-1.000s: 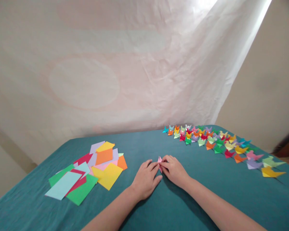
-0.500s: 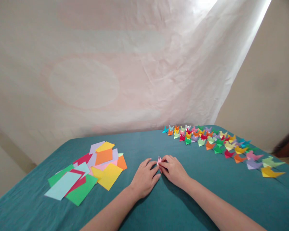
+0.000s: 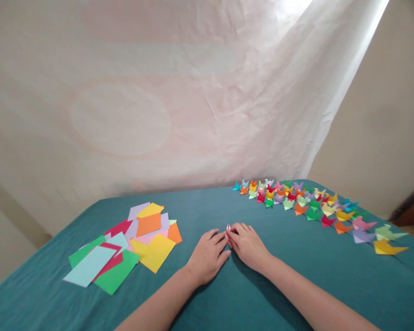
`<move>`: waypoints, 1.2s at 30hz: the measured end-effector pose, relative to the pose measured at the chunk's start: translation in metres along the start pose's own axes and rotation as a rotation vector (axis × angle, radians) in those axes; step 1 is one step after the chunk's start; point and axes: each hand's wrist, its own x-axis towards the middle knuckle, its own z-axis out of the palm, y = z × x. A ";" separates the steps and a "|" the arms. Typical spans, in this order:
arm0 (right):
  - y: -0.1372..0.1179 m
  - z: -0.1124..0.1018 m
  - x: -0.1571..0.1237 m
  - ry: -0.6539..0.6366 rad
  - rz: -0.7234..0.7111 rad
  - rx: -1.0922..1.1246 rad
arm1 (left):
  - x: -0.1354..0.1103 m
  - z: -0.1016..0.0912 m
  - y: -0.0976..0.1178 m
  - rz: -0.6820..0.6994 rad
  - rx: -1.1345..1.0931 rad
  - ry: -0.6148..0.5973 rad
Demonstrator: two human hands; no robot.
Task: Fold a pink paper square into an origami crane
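A small piece of pink folded paper [image 3: 228, 227] stands out between my fingertips at the middle of the table, its narrow points facing away from me. My right hand [image 3: 248, 244] pinches it from the right between thumb and fingers. From the left, my left hand [image 3: 207, 255] steadies it with the index finger and thumb, while its other fingers lie spread near the cloth. Most of the lower part of the paper is hidden behind the fingers.
Loose coloured paper sheets [image 3: 105, 265] overlap in a pile on the left. Several rows of folded paper birds [image 3: 313, 214] stand at the right and back right. A teal cloth [image 3: 207, 307] covers the table, and a pale hanging sheet [image 3: 193, 115] rises behind it.
Both hands have shifted very slightly, and the fingers have closed a little further over the pink folded paper, so less of it shows. The sheets and birds have stayed put.
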 end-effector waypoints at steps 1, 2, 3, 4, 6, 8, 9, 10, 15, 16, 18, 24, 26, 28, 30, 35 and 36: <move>-0.001 0.000 0.000 -0.002 0.000 -0.011 | 0.000 0.000 0.000 0.001 0.001 -0.001; -0.001 0.000 0.000 -0.002 0.002 -0.022 | 0.000 0.001 0.000 0.000 0.002 0.000; -0.002 0.000 0.000 -0.001 0.005 -0.031 | -0.001 0.001 -0.001 0.001 0.003 0.000; -0.002 0.000 0.001 0.000 0.010 -0.039 | -0.001 0.002 -0.001 0.002 0.003 -0.001; -0.003 -0.001 0.001 -0.001 0.015 -0.054 | 0.000 0.002 -0.001 0.006 0.004 0.000; -0.003 -0.001 0.002 -0.010 0.020 -0.067 | 0.000 0.002 -0.001 0.008 0.005 0.002; -0.004 -0.001 0.003 -0.015 0.025 -0.074 | 0.000 0.002 -0.001 0.008 0.004 0.002; -0.004 -0.001 0.004 -0.019 0.032 -0.081 | 0.000 0.002 -0.001 0.006 0.004 0.002; -0.004 0.000 0.006 -0.022 0.057 -0.099 | 0.001 0.002 -0.001 0.004 0.003 -0.003; -0.004 0.000 0.007 -0.021 0.060 -0.099 | 0.001 0.002 -0.001 0.004 0.003 -0.004; -0.004 0.000 0.007 -0.022 0.067 -0.100 | 0.001 0.001 0.000 0.003 0.004 -0.008; -0.003 0.000 0.008 -0.045 0.074 -0.102 | 0.001 0.000 0.001 0.000 0.007 -0.014; -0.002 0.000 0.009 -0.053 0.074 -0.093 | 0.001 0.000 0.001 -0.002 0.007 -0.015; -0.002 0.000 0.009 -0.067 0.077 -0.083 | 0.002 0.000 0.001 0.000 0.008 -0.021; -0.001 0.000 0.010 -0.086 0.084 -0.078 | 0.002 0.000 0.001 0.002 0.008 -0.021; 0.000 -0.001 0.012 -0.135 0.112 -0.057 | 0.002 0.001 0.000 0.000 0.007 -0.016; 0.001 -0.001 0.012 -0.143 0.115 -0.049 | 0.002 0.002 0.000 -0.002 0.005 -0.015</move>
